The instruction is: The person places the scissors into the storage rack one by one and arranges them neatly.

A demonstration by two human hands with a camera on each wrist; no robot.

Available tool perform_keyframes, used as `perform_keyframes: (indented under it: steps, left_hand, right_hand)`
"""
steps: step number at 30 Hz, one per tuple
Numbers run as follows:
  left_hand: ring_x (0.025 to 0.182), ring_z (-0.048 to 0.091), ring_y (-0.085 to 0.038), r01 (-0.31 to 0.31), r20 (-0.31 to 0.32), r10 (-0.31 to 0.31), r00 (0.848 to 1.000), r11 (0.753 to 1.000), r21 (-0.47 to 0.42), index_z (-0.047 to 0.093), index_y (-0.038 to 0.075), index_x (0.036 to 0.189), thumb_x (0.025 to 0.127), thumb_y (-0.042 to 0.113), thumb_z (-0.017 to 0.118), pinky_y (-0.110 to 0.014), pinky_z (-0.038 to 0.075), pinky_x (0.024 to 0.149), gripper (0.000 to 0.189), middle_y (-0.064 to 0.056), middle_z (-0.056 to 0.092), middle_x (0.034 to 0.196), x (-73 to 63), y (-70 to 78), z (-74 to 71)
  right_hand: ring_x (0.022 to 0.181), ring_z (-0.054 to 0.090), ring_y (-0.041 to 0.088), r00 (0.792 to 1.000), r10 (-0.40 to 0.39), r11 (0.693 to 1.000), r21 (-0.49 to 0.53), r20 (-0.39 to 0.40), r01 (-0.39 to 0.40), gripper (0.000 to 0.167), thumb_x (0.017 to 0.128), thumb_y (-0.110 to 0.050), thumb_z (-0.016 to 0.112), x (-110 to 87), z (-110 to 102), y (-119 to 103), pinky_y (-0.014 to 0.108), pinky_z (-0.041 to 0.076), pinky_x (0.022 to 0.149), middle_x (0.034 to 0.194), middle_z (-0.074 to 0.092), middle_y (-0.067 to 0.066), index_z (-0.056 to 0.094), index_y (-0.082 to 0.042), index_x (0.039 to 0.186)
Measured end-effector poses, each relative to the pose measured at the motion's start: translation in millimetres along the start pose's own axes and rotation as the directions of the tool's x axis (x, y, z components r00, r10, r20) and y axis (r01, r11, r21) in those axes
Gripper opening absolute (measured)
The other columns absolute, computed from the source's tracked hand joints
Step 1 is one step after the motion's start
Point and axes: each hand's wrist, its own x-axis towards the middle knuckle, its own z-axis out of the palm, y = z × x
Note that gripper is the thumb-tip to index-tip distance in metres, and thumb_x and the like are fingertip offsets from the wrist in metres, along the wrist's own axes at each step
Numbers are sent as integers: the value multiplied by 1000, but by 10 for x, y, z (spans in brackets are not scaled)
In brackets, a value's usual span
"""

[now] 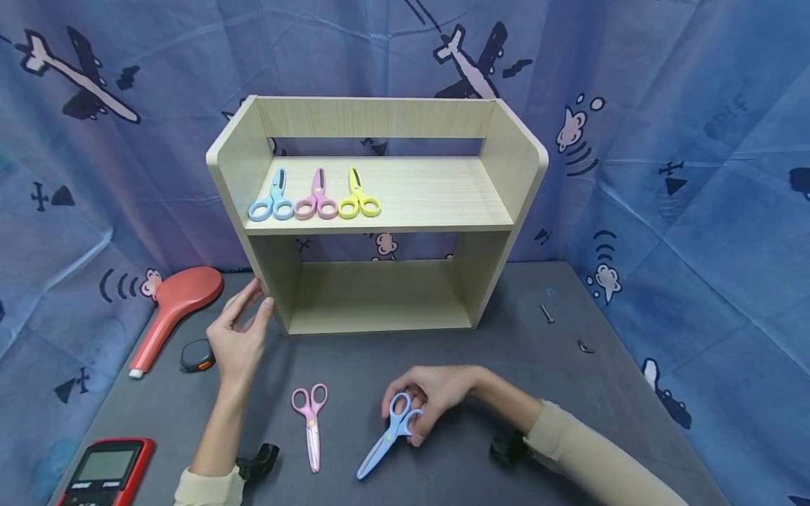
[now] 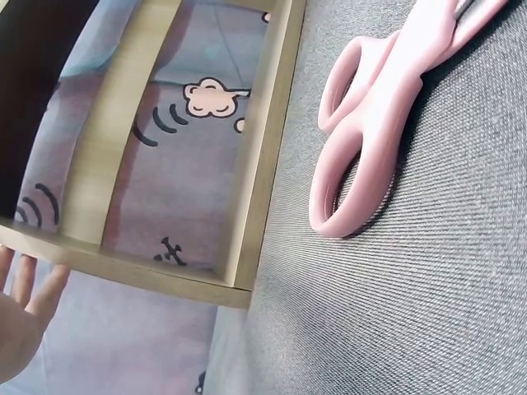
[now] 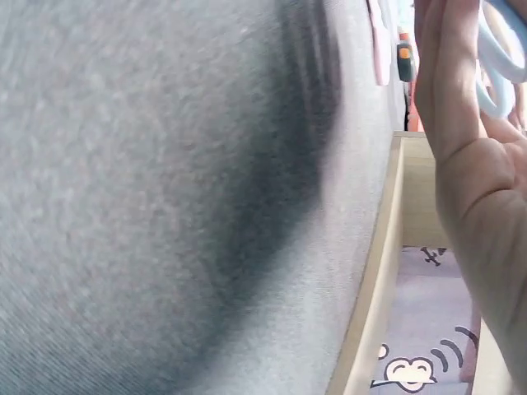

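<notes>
As seen from the head, grips the blue scissors (image 1: pixel 389 437) by the handle loops with the right hand (image 1: pixel 436 393), at or just over the bench (image 1: pixel 506 355); cannot tell whether touching it. Aims the shut blades toward the person and off to the left, so sets the long axis on a slant, roughly reversed from the pale blue scissors (image 1: pixel 272 199), purple scissors (image 1: pixel 317 194) and yellow scissors (image 1: pixel 358 194), all lying on the upper board of the wooden shelf (image 1: pixel 380 229) with loops to the front. Places that board ahead of the right hand, on the loop side rather than the tip side. Turns, by judgement, on that reversed axis for any carry toward the row. Finds the pink scissors (image 1: pixel 311 425) on the bench between the left forearm and the blue scissors, pointing blades at the person, with loops nearer to the right hand. Rests the left hand (image 1: pixel 240 337), holding nothing, with loosely stretched fingers at the shelf's left side.

From the left wrist, shows fingertips against the outside of that side; cannot tell how firmly pressed. Includes the pink scissors, not the blue.

From the right wrist, catches only loops beside the fingers at upper right, with the shelf beyond; crops the blades.
</notes>
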Motion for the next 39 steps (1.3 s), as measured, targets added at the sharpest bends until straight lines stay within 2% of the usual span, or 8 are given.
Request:
perform_keyframes:
  steps: [8,12,18,23,26,30,35,39]
  left_hand:
    - [121,71,1,-2,0,2,1000,1000,-1,75,14,139,99,5,79,-12,58,97,42,-12,73,137,2,-4,2]
    - [121,71,1,0,-1,0,1000,1000,1,76,14,139,98,4,79,-12,59,97,42,-12,73,138,3,-5,-2]
    - [121,70,2,4,5,-4,1000,1000,24,75,13,140,99,5,78,-13,58,98,42,-15,73,140,-1,-5,-9]
    - [121,71,2,-7,8,7,1000,1000,8,75,11,140,99,3,78,-11,58,97,41,-17,72,140,0,-8,-7]
    - [121,71,2,-14,7,14,1000,1000,-7,75,10,139,99,2,77,-12,59,97,41,-17,72,139,3,-10,-3]
    - [122,72,0,-16,5,16,1000,1000,-16,75,10,138,99,2,78,-14,59,98,41,-17,72,139,11,-17,2]
    - [122,72,0,-15,3,15,1000,1000,-7,75,10,138,99,3,78,-14,59,98,41,-17,72,138,10,-18,1]
    - [122,72,0,-12,4,12,1000,1000,-7,75,10,139,98,3,78,-12,59,97,41,-14,73,137,7,-22,-2]
  right_hand:
    - [96,72,4,998,-34,991,132,59,26,70,92,-1,80,-93,2,-80,18,63,86,117,69,-2,44,17,150]
    - [100,72,5,997,-43,987,160,68,32,73,92,2,79,-106,38,-118,18,62,89,120,67,0,40,21,151]
    - [94,73,4,997,-71,988,136,-35,75,66,88,5,83,-157,124,-281,18,65,86,114,68,3,53,16,146]
    - [93,77,6,974,-165,985,30,-153,172,63,86,0,89,-263,158,-526,23,67,86,113,72,7,62,9,141]
    - [98,78,9,941,-250,968,-85,-230,236,62,84,-4,92,-331,169,-684,31,68,92,118,74,14,64,5,139]
    - [105,77,12,873,-365,925,-234,-323,301,63,82,-3,94,-401,174,-878,45,66,98,124,72,27,66,4,137]
    - [108,76,13,770,-489,862,-364,-410,353,65,77,6,94,-484,172,-1093,45,67,97,128,71,31,66,7,136]
    - [107,76,13,667,-590,792,-485,-454,370,69,73,12,93,-554,159,-1282,39,68,95,129,71,29,65,8,136]
